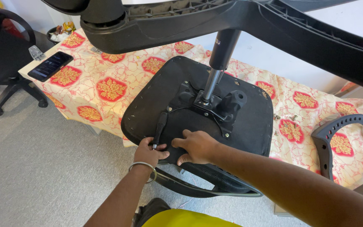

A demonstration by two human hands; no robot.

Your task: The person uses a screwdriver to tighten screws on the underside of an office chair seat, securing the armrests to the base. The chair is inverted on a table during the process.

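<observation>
— What's under you there?

— Grey carpet, and a table (106, 90) in a cream cloth with red medallions. The upturned chair seat (248, 122) lies on its near edge, gas-lift column (215, 73) sticking up toward the star base (240, 19).

— And your hands?

— My left hand (148, 153) is closed around a black-handled screwdriver (160, 128). Its long axis runs from my fist toward one o'clock, across the seat's underside. My right hand (196, 145) lies flat with fingers spread, just at three o'clock from the left, pressing the seat, holding nothing.
</observation>
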